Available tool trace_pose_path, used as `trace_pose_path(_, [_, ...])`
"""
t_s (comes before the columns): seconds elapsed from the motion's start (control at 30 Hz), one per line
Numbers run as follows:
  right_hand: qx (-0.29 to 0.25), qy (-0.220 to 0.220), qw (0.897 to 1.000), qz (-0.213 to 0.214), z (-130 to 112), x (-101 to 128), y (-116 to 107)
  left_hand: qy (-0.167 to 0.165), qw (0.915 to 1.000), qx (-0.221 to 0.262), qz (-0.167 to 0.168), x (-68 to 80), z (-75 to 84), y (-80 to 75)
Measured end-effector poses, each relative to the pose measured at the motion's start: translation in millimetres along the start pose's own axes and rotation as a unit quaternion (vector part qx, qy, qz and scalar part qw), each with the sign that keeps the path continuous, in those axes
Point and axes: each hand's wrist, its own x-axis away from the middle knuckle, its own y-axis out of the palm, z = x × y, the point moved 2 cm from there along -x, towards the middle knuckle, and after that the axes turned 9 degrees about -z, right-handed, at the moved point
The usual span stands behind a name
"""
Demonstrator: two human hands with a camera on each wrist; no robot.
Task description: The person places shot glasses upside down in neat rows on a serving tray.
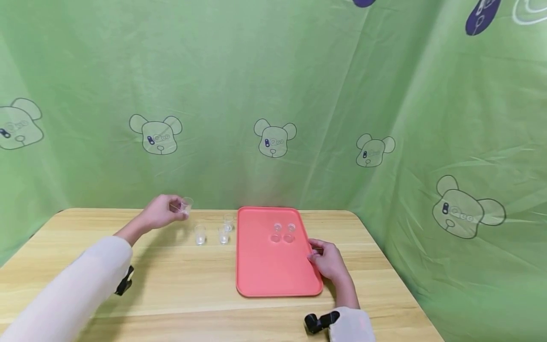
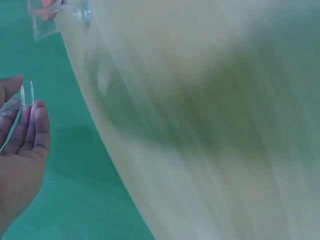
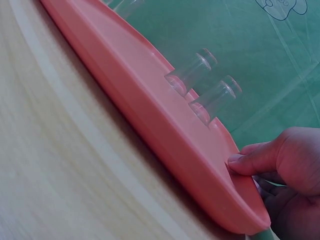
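Note:
In the head view my left hand (image 1: 164, 210) holds a small clear glass (image 1: 186, 205) up near the table's back edge. The left wrist view shows this glass (image 2: 27, 94) between the thumb and fingertips. Across the table, my right hand (image 1: 328, 259) grips the right rim of a red tray (image 1: 278, 270). In the right wrist view its thumb (image 3: 245, 161) lies over the rim and the other fingers are outside it, partly hidden. Two clear glasses (image 3: 192, 72) stand upside down on the tray, toward its right side.
Left of the tray, three more clear glasses stand on the wooden table (image 1: 192, 280): one glass (image 1: 200, 235) at left, another (image 1: 223, 235) beside it, a third (image 1: 228, 222) farther back. A green curtain (image 1: 222, 95) hangs behind the table and along its right side.

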Motion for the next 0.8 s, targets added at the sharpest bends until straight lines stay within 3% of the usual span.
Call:
trace_pose_path(0.33, [-0.004, 0.005, 1.000, 0.001, 3.2, 0.5, 0.0, 0.002, 0.9999, 0.001, -0.014, -18.6, 23.9, 4.2])
trace_pose_path(0.8, [-0.006, 0.001, 1.000, -0.001, 1.8, -0.2, -0.8, 0.035, 0.9990, 0.004, -0.027, -48.6, 58.9, 21.1])
